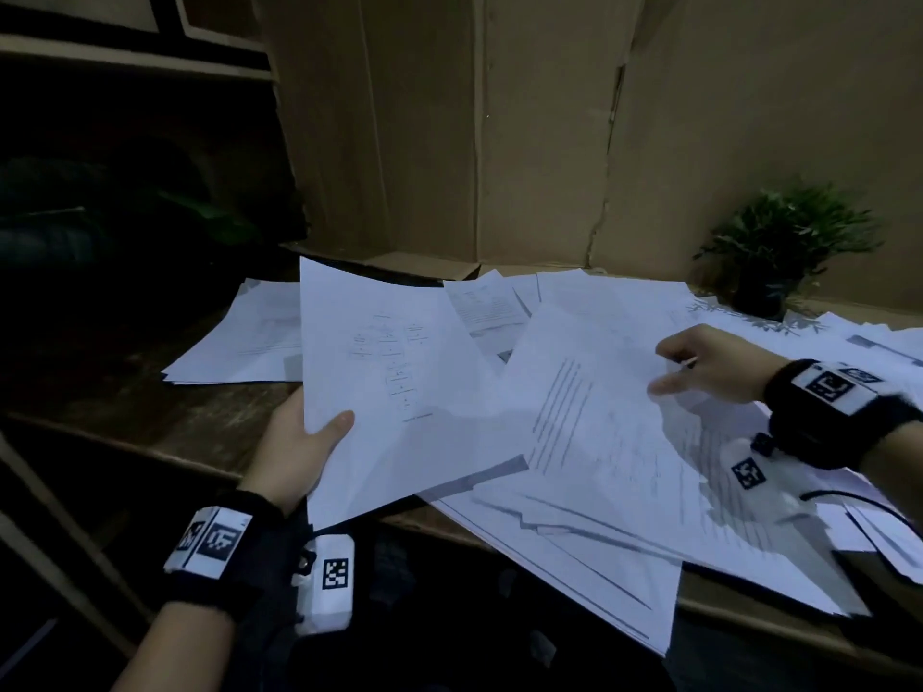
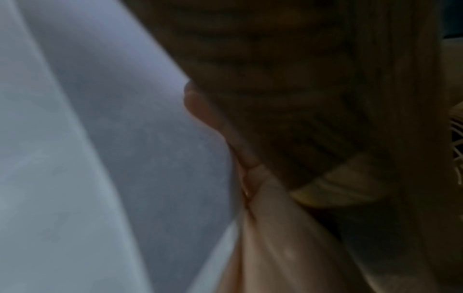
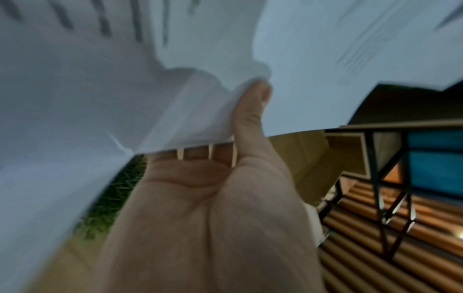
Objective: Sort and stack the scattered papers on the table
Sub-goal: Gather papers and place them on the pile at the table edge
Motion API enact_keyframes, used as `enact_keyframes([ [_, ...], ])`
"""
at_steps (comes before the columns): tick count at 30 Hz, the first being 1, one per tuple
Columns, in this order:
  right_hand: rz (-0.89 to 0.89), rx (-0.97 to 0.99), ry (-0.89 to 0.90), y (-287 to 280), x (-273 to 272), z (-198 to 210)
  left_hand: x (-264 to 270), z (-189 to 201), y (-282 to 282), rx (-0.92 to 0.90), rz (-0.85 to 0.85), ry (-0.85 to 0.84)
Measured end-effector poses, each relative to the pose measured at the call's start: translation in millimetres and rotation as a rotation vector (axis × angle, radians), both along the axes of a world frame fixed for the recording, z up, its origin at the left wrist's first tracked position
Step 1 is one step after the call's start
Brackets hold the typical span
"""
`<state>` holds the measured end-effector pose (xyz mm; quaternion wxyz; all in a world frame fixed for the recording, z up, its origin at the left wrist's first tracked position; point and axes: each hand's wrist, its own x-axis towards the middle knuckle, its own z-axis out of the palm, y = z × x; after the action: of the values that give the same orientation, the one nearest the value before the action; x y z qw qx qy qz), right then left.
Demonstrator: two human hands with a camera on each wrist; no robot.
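Many white printed papers (image 1: 589, 516) lie scattered and overlapping on the wooden table (image 1: 215, 422). My left hand (image 1: 324, 434) holds a gathered bundle of sheets (image 1: 394, 372) by its lower left edge above the table's front, thumb on top and fingers underneath. In the left wrist view the bundle (image 2: 95, 158) fills the left side beside my left hand (image 2: 253, 178). My right hand (image 1: 692, 364) pinches the far edge of a line-printed sheet (image 1: 594, 412) and lifts it off the pile. In the right wrist view my right hand (image 3: 251, 103) shows its thumb pressing that sheet (image 3: 120, 85) onto the fingers behind.
A smaller pile of papers (image 1: 249, 337) lies at the back left of the table. A potted green plant (image 1: 784, 247) stands at the back right. Brown cardboard panels (image 1: 539, 142) rise right behind the table. Some sheets hang over the table's front edge (image 1: 599, 606).
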<state>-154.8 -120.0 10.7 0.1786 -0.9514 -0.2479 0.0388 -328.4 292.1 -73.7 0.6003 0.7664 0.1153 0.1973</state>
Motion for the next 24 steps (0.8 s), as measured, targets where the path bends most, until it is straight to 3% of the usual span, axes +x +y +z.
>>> enact_keyframes([
  [6,-0.175,0.136,-0.106,-2.6,18.2,-5.4,0.9,-2.4,2.4,0.000,0.003,-0.027],
  [9,-0.259,0.110,-0.041,7.0,20.6,-16.8,0.5,-3.0,3.7,0.016,-0.007,-0.022],
  [14,-0.232,-0.069,0.074,28.8,8.3,-22.8,-0.7,-0.3,-0.1,0.032,-0.025,-0.017],
  [18,-0.242,-0.104,0.160,36.1,0.1,-21.0,-1.5,0.9,-2.2,0.026,-0.020,-0.023],
  [24,-0.292,0.129,0.082,32.8,2.2,-20.2,-1.9,1.1,-6.0,0.049,-0.007,-0.032],
])
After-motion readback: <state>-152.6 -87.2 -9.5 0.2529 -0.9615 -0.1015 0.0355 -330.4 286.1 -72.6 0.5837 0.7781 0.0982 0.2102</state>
